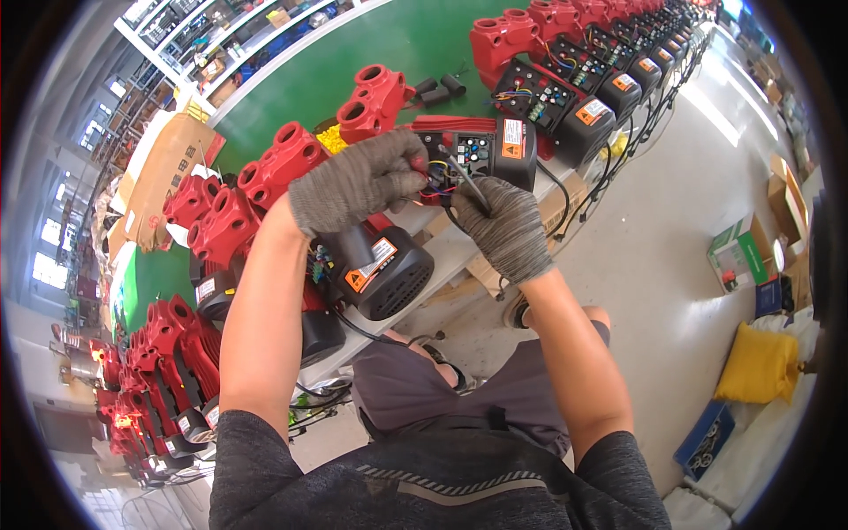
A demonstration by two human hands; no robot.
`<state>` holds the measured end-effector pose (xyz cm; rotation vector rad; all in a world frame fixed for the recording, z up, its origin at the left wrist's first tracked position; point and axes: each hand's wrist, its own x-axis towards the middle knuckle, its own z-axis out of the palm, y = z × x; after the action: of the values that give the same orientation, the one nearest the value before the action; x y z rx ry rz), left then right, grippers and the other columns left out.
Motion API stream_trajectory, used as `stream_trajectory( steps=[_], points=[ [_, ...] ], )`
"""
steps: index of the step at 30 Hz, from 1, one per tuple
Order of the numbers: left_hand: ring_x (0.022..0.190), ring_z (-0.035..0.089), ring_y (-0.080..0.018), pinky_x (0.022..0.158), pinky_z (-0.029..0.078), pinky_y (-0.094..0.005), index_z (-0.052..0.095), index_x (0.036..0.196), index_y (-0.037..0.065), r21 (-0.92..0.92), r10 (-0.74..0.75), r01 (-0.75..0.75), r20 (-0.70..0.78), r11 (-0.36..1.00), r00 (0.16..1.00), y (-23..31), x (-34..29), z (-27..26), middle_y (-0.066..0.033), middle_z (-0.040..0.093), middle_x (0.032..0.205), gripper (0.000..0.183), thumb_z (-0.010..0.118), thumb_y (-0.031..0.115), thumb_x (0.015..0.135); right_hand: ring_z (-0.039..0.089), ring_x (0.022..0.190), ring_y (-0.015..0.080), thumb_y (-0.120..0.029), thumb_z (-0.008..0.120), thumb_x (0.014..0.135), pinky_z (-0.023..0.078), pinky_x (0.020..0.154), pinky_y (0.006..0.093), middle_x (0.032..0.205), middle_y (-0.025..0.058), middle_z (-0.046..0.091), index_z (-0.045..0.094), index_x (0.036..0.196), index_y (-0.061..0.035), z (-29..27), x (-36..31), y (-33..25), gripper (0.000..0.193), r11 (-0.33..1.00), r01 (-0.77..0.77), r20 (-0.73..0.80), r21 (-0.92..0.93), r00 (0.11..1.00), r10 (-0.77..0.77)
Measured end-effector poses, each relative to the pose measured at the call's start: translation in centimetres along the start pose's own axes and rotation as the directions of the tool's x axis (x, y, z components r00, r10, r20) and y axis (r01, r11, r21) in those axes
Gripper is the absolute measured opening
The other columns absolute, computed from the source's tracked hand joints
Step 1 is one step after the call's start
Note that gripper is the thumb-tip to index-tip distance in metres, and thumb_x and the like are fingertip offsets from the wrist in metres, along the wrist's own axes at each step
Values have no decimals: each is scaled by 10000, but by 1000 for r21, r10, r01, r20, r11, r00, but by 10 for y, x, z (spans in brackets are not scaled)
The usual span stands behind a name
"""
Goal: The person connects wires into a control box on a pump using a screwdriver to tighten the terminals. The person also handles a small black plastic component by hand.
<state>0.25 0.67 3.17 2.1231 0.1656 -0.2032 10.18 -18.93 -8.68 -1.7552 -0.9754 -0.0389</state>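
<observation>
A red pump point(375, 102) with a black motor end lies in front of me, its control box uncovered to show a circuit board point(475, 152) and coloured wires point(437, 181). My left hand point(362, 181), in a grey knit glove, is closed at the left side of the box, beside the wires. A small red spot shows by its fingertips; what they pinch is hidden. My right hand point(508, 230), gloved alike, grips a slim grey metal tool point(468, 183) that slants up-left over the board. Its tip is too small to name the kind.
Similar pumps point(565, 102) line the green-topped bench point(380, 46) to the far right, and more red pumps point(212, 221) stand at left. Black cables point(565, 199) hang over the bench edge. At right are an open carton point(742, 256), a yellow bag point(757, 364) and a blue bin point(704, 439).
</observation>
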Motion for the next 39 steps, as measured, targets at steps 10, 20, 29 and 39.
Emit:
stream_trajectory(
  steps=[10, 20, 29, 39],
  points=[
    [765, 544, -107, 675, 467, -265, 537, 1219, 95, -261, 4, 38, 159, 965, 987, -25, 27, 11, -35, 600, 867, 238, 513, 192, 1003, 681, 781, 381, -189, 713, 911, 537, 724, 428, 857, 215, 699, 714, 988, -2, -4, 7, -11, 203, 991, -114, 58, 72, 992, 110],
    [808, 655, -130, 706, 573, -298, 457, 1269, 75, -271, 124, -85, 133, 959, 983, -25, 20, 15, -78, 658, 933, 318, 564, 118, 973, 650, 706, 296, -180, 696, 915, 528, 682, 390, 824, 172, 684, 722, 1008, -34, -2, 10, -15, 175, 994, -89, 65, 60, 994, 85],
    [881, 718, -200, 758, 605, -325, 442, 1231, 69, -305, 56, 0, 174, 952, 983, -32, 26, 18, -118, 711, 981, 303, 587, 80, 966, 652, 684, 343, -214, 695, 910, 527, 661, 412, 767, 176, 675, 709, 938, -43, -4, 17, -7, 174, 997, 27, 49, -72, 999, -23],
    [897, 733, -187, 709, 609, -308, 531, 1204, 56, -238, 117, -120, -26, 964, 993, -18, 19, 12, -116, 731, 1045, 279, 664, 149, 977, 700, 756, 326, -194, 678, 928, 549, 716, 408, 828, 188, 706, 679, 1045, -2, -13, 24, -28, 224, 974, -211, 92, 80, 975, 204]
  ],
)
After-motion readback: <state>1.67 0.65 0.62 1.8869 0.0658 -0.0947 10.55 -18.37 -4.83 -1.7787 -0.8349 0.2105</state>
